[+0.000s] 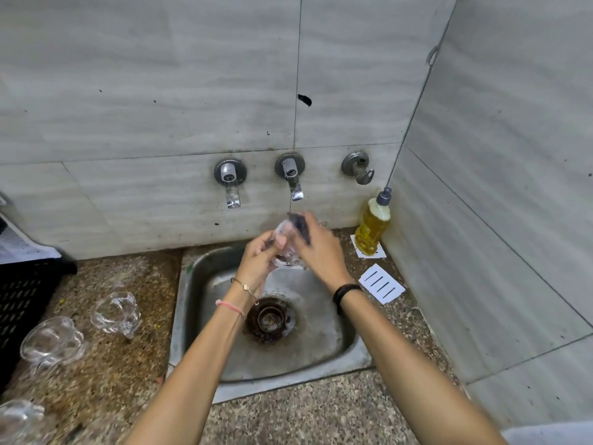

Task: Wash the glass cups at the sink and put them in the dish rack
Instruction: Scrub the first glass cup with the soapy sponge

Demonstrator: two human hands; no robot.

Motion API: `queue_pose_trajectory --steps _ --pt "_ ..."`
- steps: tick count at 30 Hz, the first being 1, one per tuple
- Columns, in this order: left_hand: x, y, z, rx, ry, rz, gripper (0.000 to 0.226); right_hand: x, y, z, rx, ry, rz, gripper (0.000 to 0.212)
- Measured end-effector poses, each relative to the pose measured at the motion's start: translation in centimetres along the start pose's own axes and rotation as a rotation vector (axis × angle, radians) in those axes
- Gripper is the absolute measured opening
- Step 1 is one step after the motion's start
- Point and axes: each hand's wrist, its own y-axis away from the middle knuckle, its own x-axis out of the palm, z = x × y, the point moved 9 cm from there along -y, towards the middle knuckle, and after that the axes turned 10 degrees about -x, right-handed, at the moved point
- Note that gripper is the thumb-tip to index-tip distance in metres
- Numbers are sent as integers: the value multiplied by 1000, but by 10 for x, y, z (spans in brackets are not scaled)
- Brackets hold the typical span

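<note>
Only one camera is here, worn on the person's head. It looks forward and down, from close above the sink (190, 284), facing the tiled wall (160, 91). Its wide lens takes also the counter (134, 380) at both sides and curves the edges.

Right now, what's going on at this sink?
A person is washing a glass cup over the steel sink, below the right-hand tap. The left hand grips the cup while the right hand rubs it with a dark scrub pad. On the counter to the left, three more glass cups wait beside a black slatted rack.
</note>
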Motion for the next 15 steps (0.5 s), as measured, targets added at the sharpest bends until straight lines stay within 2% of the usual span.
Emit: queue_pose_trajectory --steps 2,3,4,6,8,9,11,13,15 --pt "3 2 -4 23 -39 46 5 2 -4 -24 230 -355 18 57" --pt "3 1 -6 21 -59 43 5 0 -4 -27 259 -411 4 54" --pt "2 -2 -8 24 -84 28 7 -3 -2 -21 207 -328 -19 51" --pt "1 -8 -7 8 -87 -19 12 -4 1 11 -28 -27 -50 46" --pt "3 -8 -1 -49 -15 -59 25 4 7 46 -243 215 -81 44" --pt "5 -7 2 -64 10 -66 29 8 5 50 -290 282 -128 42" --pt "8 -4 9 -63 -14 -38 26 -2 -3 38 -168 279 -194 40" --pt "10 2 13 -32 -53 19 16 -6 -15 5 61 29 -97 48" --pt "8 5 15 -19 -48 31 16 -2 -15 -6 158 -201 16 53"
